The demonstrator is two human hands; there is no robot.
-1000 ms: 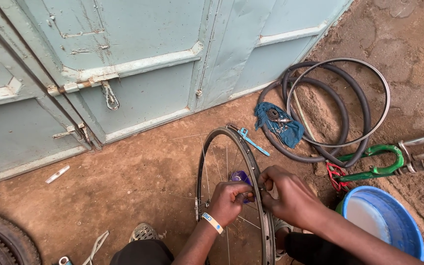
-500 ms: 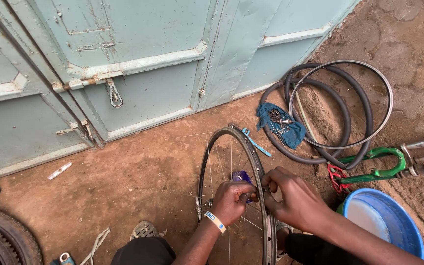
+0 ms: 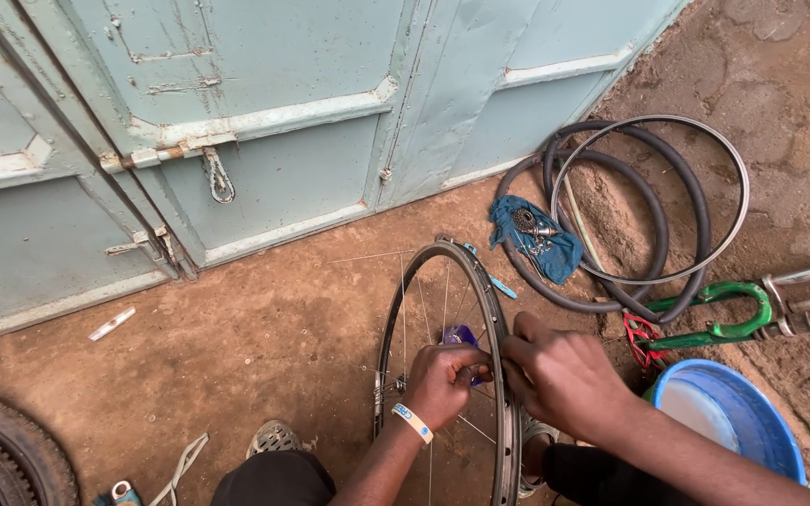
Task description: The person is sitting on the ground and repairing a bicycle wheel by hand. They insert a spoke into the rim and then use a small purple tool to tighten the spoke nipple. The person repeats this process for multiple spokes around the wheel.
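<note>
The head camera looks down on a bare bicycle wheel rim (image 3: 442, 272) standing upright on brown dirt ground (image 3: 264, 337), between the person's knees, its spokes fanning from the hub.

The left hand (image 3: 442, 379), with a pale wristband (image 3: 412, 422) on the wrist, is curled narrow inside the wheel, fingers closed about a small purple object (image 3: 462, 335) and pressed close to the rim's right side. The right hand (image 3: 562, 375) sits just beside it on the outer side of the rim, fingers bent and pinched at the rim edge; what lies between its fingertips cannot be told. The two hands nearly touch across the rim.

Just beyond the wheel's top lies a slim blue tool (image 3: 499, 284) on the dirt. Further right a blue cloth (image 3: 541, 248) carries a small metal sprocket part, and it overlaps a stack of black tyres (image 3: 649, 244) with a second metal rim (image 3: 733, 187) laid on top. A green bicycle fork (image 3: 733, 328) lies near the tyres, with chrome tubes to its right. A blue basin (image 3: 752, 422) holding whitish liquid stands close to the right forearm.

Pale green metal doors (image 3: 283, 141) with a latch close the background. A knobbly tyre (image 3: 11, 459) shows at the lower left corner, well apart from the hands, and a sandalled foot (image 3: 274, 438) rests left of the wheel.
</note>
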